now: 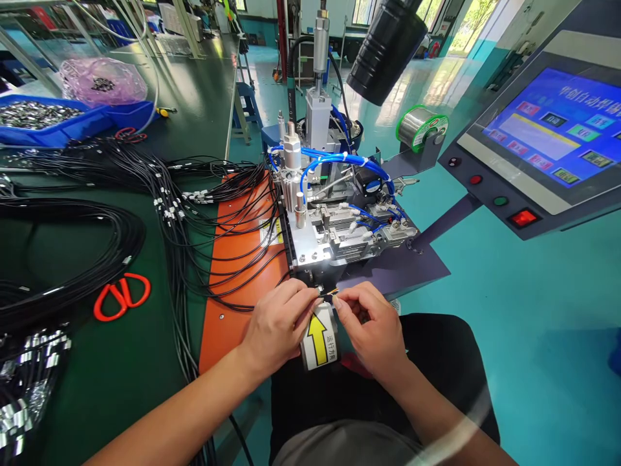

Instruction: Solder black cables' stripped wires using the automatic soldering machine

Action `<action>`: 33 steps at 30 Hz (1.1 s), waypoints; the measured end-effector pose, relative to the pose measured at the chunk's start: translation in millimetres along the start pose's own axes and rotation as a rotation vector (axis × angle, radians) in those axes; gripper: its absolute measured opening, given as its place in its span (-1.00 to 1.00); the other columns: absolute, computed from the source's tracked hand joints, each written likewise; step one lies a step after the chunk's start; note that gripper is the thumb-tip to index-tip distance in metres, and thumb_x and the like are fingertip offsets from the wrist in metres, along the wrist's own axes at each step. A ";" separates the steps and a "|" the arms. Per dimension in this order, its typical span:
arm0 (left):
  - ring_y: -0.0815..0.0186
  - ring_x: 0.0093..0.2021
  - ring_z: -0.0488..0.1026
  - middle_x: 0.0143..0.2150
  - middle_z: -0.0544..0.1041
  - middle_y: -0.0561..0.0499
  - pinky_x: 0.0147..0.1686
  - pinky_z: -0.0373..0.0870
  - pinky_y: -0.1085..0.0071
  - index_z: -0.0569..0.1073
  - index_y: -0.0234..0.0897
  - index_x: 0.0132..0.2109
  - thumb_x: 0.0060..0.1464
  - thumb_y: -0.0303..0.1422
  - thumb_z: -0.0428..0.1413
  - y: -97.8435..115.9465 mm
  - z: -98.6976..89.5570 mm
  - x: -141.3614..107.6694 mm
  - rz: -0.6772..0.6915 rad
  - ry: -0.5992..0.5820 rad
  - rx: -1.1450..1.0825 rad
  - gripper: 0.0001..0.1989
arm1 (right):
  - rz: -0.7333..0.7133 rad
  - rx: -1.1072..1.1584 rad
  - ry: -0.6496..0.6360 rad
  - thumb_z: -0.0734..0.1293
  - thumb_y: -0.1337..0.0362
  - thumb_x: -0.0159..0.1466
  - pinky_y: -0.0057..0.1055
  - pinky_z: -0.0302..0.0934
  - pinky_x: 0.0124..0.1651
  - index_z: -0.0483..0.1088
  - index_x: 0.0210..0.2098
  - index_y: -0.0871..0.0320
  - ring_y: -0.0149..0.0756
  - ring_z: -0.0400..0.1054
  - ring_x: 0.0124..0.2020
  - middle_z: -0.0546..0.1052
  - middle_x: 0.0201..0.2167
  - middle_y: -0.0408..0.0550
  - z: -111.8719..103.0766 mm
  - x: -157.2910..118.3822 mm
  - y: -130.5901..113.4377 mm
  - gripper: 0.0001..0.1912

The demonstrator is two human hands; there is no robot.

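My left hand [284,317] is closed in a pinch at the front edge of the soldering machine [339,226], its fingertips on the end of a thin black cable. Fine light-coloured wires [332,292] stretch across the small gap to my right hand [372,323], whose thumb and forefinger are pinched on their tips. Just below the fingertips is a round housing [319,343] bearing a white label with a yellow arrow. My left hand partly covers this label. The exact ends of the wires are hidden by my fingers.
Black cables [247,220] fan over the orange plate [228,259] on my left. Red-handled scissors [122,298] lie on the green table. Blue trays [97,126] hold small metal parts. A solder spool [421,128] and a control screen [557,129] stand right.
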State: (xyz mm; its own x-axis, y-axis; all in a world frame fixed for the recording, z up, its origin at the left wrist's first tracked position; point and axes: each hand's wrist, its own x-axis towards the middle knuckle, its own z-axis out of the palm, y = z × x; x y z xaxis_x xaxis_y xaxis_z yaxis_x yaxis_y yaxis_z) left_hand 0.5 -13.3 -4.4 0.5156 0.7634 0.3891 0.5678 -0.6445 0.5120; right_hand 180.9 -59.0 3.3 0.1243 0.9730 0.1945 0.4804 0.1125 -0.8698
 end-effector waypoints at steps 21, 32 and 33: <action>0.29 -0.32 0.27 -0.36 0.33 -0.01 -0.29 0.29 0.34 0.33 -0.27 -0.30 0.34 -0.38 -0.14 1.1 1.5 3.7 -0.024 -0.087 0.063 -0.76 | -0.003 0.036 0.025 0.31 0.28 0.30 -0.41 0.29 -0.34 0.50 -0.11 0.06 -0.37 0.34 -0.39 0.42 -0.27 -0.09 2.9 6.6 6.3 -0.81; 0.31 -0.34 0.27 -0.38 0.33 0.00 -0.31 0.29 0.35 0.33 -0.27 -0.32 0.35 -0.37 -0.14 3.6 0.0 5.3 -0.041 -0.069 0.042 -0.74 | -0.011 0.035 0.014 0.29 0.30 0.30 -0.41 0.30 -0.34 0.51 -0.16 0.09 -0.36 0.37 -0.38 0.45 -0.28 -0.08 4.7 6.6 2.7 -0.83; 0.31 -0.34 0.28 -0.38 0.32 0.01 -0.32 0.29 0.36 0.32 -0.27 -0.33 0.34 -0.37 -0.14 3.6 0.0 5.4 -0.042 -0.066 0.043 -0.74 | -0.009 0.037 0.010 0.29 0.30 0.30 -0.42 0.30 -0.34 0.51 -0.19 0.09 -0.36 0.37 -0.38 0.46 -0.29 -0.08 5.3 6.7 2.0 -0.85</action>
State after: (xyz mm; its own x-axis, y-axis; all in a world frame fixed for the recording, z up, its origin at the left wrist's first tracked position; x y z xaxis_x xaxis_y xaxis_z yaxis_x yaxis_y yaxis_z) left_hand 5.4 -11.5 -0.5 0.5311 0.7861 0.3161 0.6160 -0.6144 0.4930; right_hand 178.1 -51.2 0.5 0.1288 0.9698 0.2072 0.4491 0.1293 -0.8841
